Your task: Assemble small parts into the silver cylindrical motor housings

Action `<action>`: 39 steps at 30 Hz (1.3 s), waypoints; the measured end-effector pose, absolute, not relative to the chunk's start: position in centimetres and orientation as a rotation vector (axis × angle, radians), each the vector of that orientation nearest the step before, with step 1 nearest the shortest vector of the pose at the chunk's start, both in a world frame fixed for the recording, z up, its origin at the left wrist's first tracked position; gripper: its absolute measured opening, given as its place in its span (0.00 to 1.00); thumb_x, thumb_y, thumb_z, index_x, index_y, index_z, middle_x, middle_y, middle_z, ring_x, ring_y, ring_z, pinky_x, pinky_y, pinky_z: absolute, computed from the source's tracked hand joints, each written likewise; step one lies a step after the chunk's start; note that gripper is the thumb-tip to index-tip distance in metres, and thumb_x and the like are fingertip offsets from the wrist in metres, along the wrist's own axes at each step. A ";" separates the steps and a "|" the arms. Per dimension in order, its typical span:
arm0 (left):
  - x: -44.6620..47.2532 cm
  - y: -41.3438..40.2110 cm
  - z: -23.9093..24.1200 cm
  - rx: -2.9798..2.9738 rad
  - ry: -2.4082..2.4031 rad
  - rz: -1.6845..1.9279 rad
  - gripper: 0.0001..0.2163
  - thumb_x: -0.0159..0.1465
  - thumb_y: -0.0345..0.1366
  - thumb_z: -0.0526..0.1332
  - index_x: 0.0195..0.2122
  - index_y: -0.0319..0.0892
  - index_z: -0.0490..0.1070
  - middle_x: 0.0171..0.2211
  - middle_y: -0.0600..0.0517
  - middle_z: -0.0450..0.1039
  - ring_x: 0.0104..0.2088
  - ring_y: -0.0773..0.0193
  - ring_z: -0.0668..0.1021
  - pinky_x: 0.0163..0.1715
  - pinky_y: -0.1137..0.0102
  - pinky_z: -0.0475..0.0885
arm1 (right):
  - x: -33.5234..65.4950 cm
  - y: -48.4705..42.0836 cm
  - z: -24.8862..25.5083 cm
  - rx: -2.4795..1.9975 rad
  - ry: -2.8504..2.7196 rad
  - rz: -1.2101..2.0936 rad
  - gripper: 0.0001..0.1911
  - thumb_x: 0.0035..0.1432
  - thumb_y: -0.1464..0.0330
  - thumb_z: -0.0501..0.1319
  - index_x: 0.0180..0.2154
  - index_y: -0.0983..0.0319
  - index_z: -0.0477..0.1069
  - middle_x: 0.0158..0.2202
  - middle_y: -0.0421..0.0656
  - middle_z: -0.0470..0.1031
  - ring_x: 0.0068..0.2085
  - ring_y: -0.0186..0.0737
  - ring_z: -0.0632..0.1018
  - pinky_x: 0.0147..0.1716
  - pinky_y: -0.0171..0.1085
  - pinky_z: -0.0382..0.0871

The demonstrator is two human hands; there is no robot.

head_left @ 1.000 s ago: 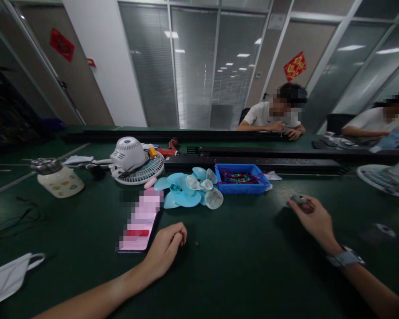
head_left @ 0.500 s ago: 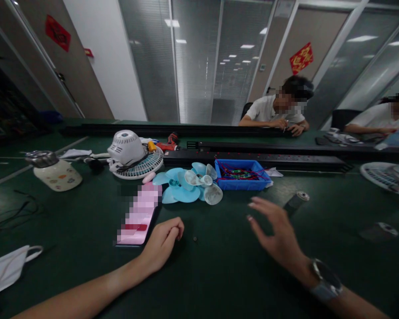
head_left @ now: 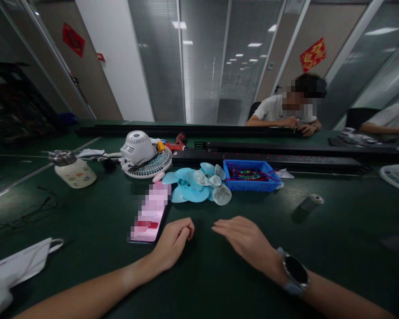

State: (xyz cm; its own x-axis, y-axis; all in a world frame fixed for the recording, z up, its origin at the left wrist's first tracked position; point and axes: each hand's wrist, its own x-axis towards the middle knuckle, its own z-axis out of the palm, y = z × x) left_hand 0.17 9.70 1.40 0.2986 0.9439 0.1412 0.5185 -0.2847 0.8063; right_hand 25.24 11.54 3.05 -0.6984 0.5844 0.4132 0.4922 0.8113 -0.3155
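Note:
My left hand [head_left: 174, 243] rests on the green tabletop with its fingers curled closed. Whatever may be inside those fingers is hidden. Just left of it lies a phone [head_left: 149, 215] with a pink screen. My right hand [head_left: 244, 239] is opposite, palm down, its fingers stretched out together and pointing left. A short gap separates the two hands, and the right thumb cannot be seen. Beyond both hands sits a pile of light-blue fan blades [head_left: 195, 192], touched by neither. No object shows in the right hand.
Behind the blades stand a blue bin [head_left: 252, 185] of wired circuit boards and a white fan [head_left: 138, 148]. A metal cylinder [head_left: 312, 202] is to the right. Leftward are a cream jar [head_left: 75, 173], cables and a white mask [head_left: 26, 263]. Two people sit across the table.
My right hand has moved left and down toward my left hand, its spread fingers coming together. The small dark piece seen between the hands is out of sight. The view has swung slightly left.

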 end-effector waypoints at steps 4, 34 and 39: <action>0.0 9.8 1.3 1.909 1.263 0.828 0.13 0.65 0.30 0.46 0.26 0.41 0.64 0.25 0.54 0.66 0.28 0.63 0.71 0.31 0.71 0.62 | 33.6 13.4 5.3 -1.220 -1.936 -0.162 0.11 0.60 0.65 0.60 0.44 0.57 0.78 0.43 0.42 0.81 0.43 0.43 0.81 0.45 0.41 0.73; 0.0 9.7 1.1 2.003 1.311 0.716 0.12 0.65 0.30 0.48 0.30 0.42 0.69 0.30 0.53 0.71 0.33 0.61 0.73 0.35 0.70 0.65 | 46.8 17.8 0.2 -1.572 -1.304 -0.260 0.15 0.54 0.61 0.63 0.38 0.64 0.79 0.36 0.50 0.82 0.40 0.48 0.82 0.44 0.39 0.72; -0.1 9.7 1.0 2.011 1.305 0.705 0.12 0.66 0.30 0.49 0.31 0.42 0.70 0.31 0.53 0.72 0.34 0.62 0.74 0.36 0.70 0.65 | 46.3 17.4 0.1 -1.595 -1.327 -0.227 0.16 0.55 0.61 0.62 0.40 0.63 0.79 0.39 0.50 0.82 0.42 0.47 0.82 0.48 0.40 0.71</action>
